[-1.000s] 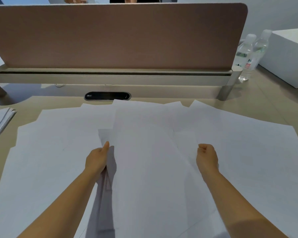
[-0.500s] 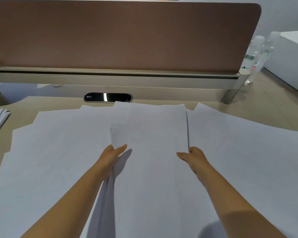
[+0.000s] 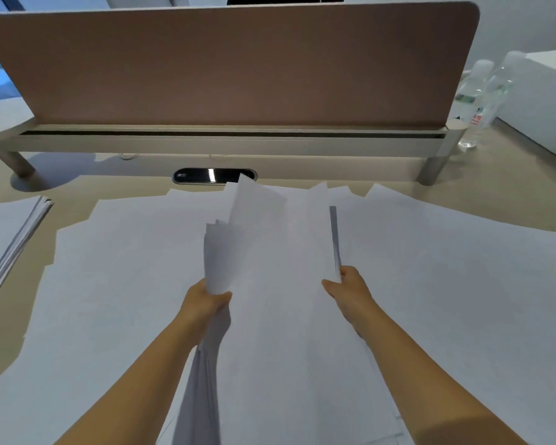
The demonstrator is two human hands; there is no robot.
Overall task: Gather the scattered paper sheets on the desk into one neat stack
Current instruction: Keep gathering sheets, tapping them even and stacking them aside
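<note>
Desk [image 3: 482, 184], both hands gripping sheets [image 3: 280, 252], seemingly lifted

Two hands [image 3: 206, 303], two bottles [image 3: 471, 91].

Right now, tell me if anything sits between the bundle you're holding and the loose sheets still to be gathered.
Nothing visible does. The left hand and right hand grip the bundle by its side edges, lifted directly over the loose sheets spread on the desk. The water bottles stand far off, back right.

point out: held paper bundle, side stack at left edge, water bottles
held paper bundle [image 3: 276, 252], head view, top sheet's middle
side stack [image 3: 0, 226], head view, top sheet
water bottles [image 3: 471, 88], head view, left bottle's body
</note>
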